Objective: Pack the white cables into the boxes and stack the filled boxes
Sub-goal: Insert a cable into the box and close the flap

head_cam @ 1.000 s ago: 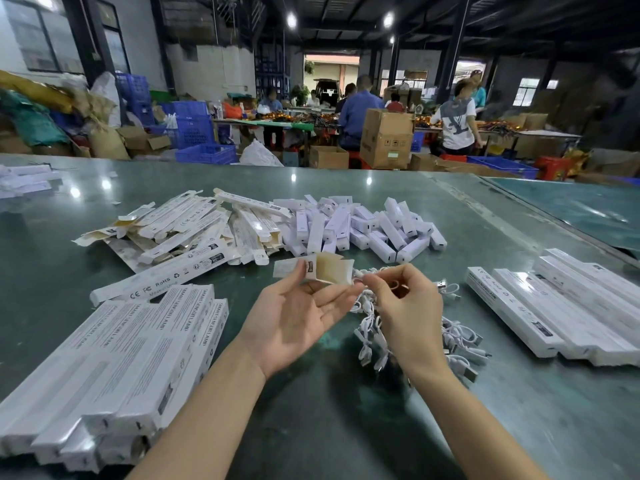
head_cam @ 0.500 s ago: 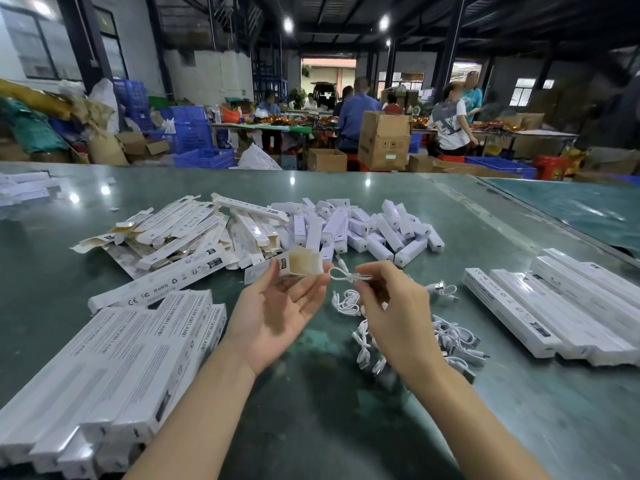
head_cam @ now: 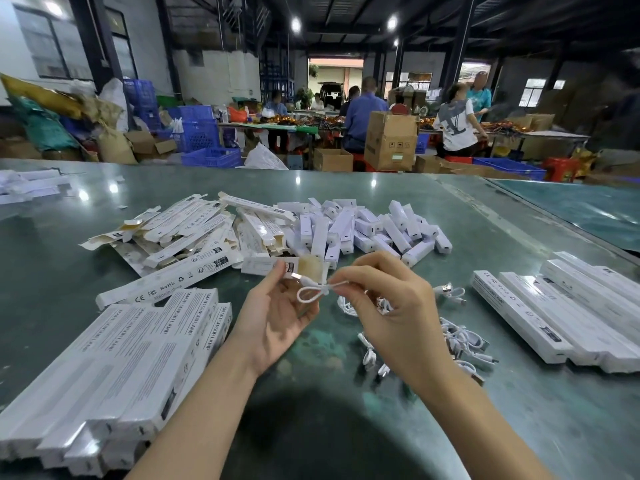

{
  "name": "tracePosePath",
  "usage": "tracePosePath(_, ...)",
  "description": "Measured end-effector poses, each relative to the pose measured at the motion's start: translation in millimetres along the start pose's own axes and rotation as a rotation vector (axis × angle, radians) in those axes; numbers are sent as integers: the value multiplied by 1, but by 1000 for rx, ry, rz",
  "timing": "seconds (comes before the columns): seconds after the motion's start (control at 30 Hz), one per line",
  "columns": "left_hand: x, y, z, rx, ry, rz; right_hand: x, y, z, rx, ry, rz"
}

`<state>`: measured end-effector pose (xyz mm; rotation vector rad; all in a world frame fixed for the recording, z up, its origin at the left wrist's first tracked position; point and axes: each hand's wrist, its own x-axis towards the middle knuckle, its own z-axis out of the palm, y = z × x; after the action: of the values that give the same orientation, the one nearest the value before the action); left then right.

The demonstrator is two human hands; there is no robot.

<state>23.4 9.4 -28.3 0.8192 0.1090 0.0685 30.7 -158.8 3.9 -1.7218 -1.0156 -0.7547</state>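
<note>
My left hand (head_cam: 273, 320) holds a small white box (head_cam: 273, 266) by its open end, where the brown inside flap shows. My right hand (head_cam: 388, 306) pinches a coiled white cable (head_cam: 310, 291), and the cable's plug tip is at the box's opening. A heap of loose white cables (head_cam: 460, 341) lies on the table under and right of my right hand. Filled long boxes form a stack (head_cam: 114, 368) at the near left.
Flat open long boxes (head_cam: 180, 230) and several small white boxes (head_cam: 363, 226) are piled mid-table. More long boxes (head_cam: 561, 313) lie in a row at the right. The green table (head_cam: 346, 427) ends at a seam on the right. People work at far tables.
My right hand has lifted one cable from the heap and brought it left to the box's opening. My left hand has kept the box, tilting it slightly toward the cable.
</note>
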Motion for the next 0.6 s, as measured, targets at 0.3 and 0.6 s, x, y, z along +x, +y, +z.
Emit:
tracePosePath(0.3, 1, -5, 2, 194, -17, -17, -5, 15, 0, -173, 62, 88)
tracePosePath(0.6, -2, -11, 6, 279, -29, 8, -9, 14, 1, -301, -27, -63)
